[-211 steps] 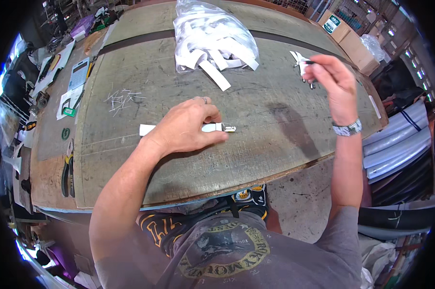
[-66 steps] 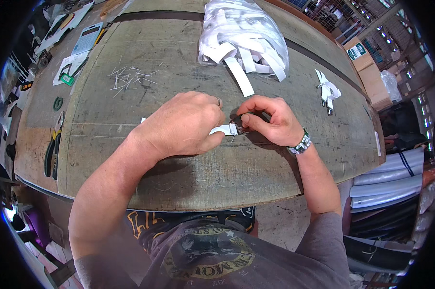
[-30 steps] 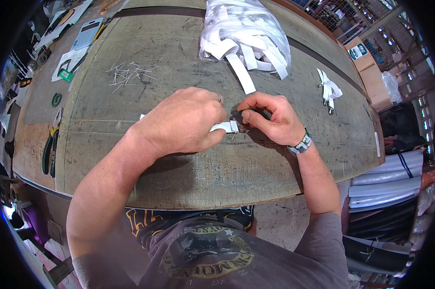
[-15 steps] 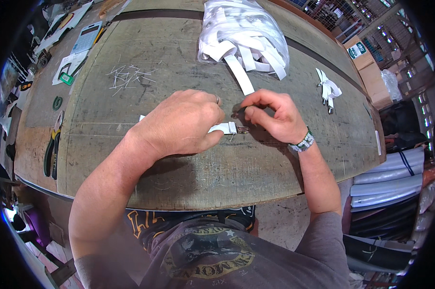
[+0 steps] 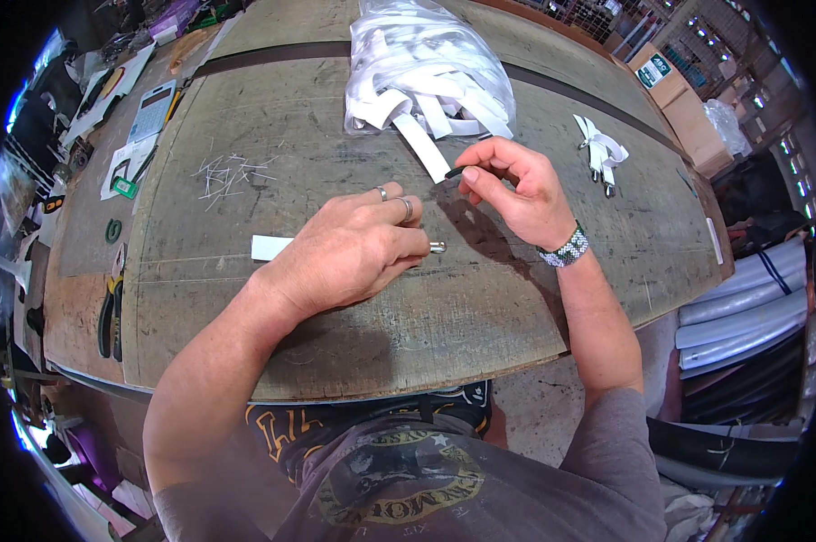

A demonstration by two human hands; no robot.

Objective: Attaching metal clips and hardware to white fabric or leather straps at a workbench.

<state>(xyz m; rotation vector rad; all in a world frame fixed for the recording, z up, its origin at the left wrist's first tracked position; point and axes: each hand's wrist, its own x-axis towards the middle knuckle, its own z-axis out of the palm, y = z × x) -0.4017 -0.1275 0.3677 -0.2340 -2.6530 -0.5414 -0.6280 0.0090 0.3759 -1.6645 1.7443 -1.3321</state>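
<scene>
Workbench [image 5: 354, 334]: white strip [image 5: 272, 247] pinned under left hand [image 5: 354, 248].

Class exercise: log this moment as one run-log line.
left hand: pressing white strip on workbench | right hand: raised, pinching small dark piece | strip pile: behind

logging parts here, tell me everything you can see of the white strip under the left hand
The strip is flat, white, and looks like webbing or tape. It lies level on the worn wooden table, running left to right. The left hand presses down over most of it, so only its square-cut left end shows, plus a small shiny metal piece at the fingertips. Whether that piece is attached cannot be told.
</scene>
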